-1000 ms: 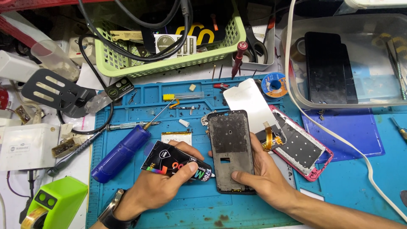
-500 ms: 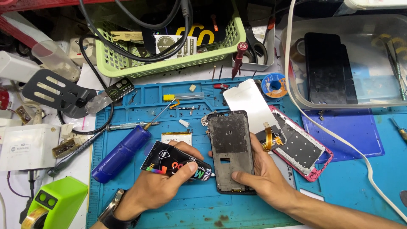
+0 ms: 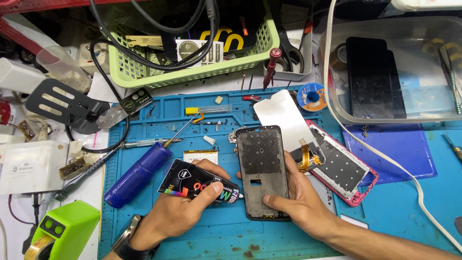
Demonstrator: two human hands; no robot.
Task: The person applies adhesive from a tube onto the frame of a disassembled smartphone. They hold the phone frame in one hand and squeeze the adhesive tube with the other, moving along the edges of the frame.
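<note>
- Black and flat, a phone frame (image 3: 262,171) lies face up near the middle of the blue work mat (image 3: 399,207) that covers the table; its inner surface is smeared with grey residue and it has a small rectangular cut-out low down.
- The right hand (image 3: 301,200) rests over the frame's lower right corner, thumb laid across the bottom end and fingers along the right edge, pinning it to the mat.
- The left hand (image 3: 180,214) is wrapped around a black glue tube (image 3: 199,187) with coloured print, thumb on top; the tube's narrow nozzle points right and meets the frame's left edge.
- A dark wristwatch (image 3: 126,243) sits on the left wrist.
- Just right of the frame, touching the right hand's fingers, lies a pink-edged phone body (image 3: 344,168) with an orange flex cable, and a white display panel (image 3: 284,118) rests tilted behind it.
- Left of the tube lies a blue cylindrical tool (image 3: 137,174); a small pale battery (image 3: 200,156) lies just above the left hand.
- At the back stand a green plastic basket (image 3: 192,72) full of black cables and a clear plastic tub (image 3: 399,72) holding a dark phone.
- A lime-green device (image 3: 62,231) sits off the mat at the lower left.
</note>
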